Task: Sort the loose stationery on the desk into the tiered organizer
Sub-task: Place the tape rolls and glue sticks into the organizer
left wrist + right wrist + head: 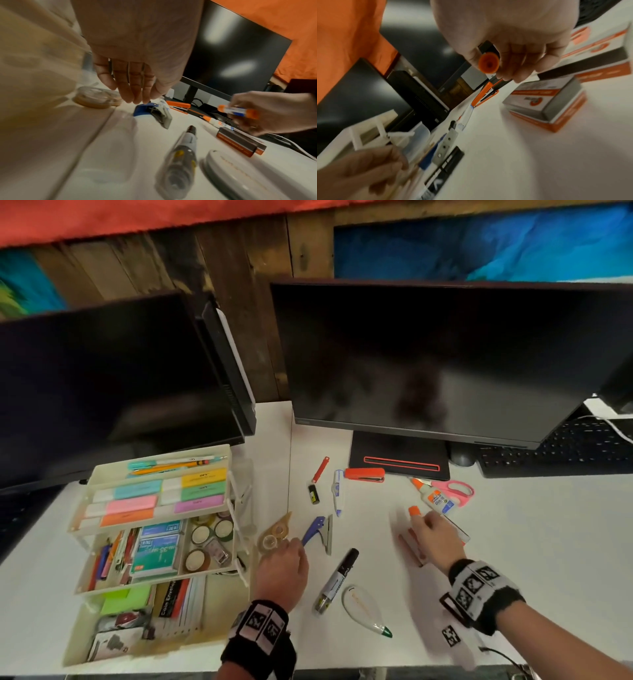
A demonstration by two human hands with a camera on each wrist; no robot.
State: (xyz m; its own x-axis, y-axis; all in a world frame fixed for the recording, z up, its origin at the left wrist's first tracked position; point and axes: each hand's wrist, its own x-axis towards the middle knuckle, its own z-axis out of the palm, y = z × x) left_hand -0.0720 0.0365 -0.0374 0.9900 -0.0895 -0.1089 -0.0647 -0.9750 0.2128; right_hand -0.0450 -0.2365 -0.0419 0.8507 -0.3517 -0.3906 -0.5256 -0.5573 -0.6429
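My right hand [432, 537] grips an orange-capped glue stick [237, 111] just above the desk; its cap [488, 64] points at the right wrist camera. My left hand [284, 568] hovers with straight fingers [135, 86] over the blue-handled hole punch [317, 534], its tips at the blue handle [143, 110]; contact is unclear. The cream tiered organizer [219, 455] stands at the left, its trays fanned out and holding pens, sticky notes, tape rolls and envelopes. A clear tape dispenser [275, 534] lies between organizer and left hand.
Loose on the white desk: a black marker [337, 580], a white oval gadget [364, 609], an orange staple box [240, 142], an orange stapler [364, 474], a glue bottle [433, 496], pink scissors [457, 491] and a correction pen [338, 491]. Two dark monitors [428, 364] stand behind.
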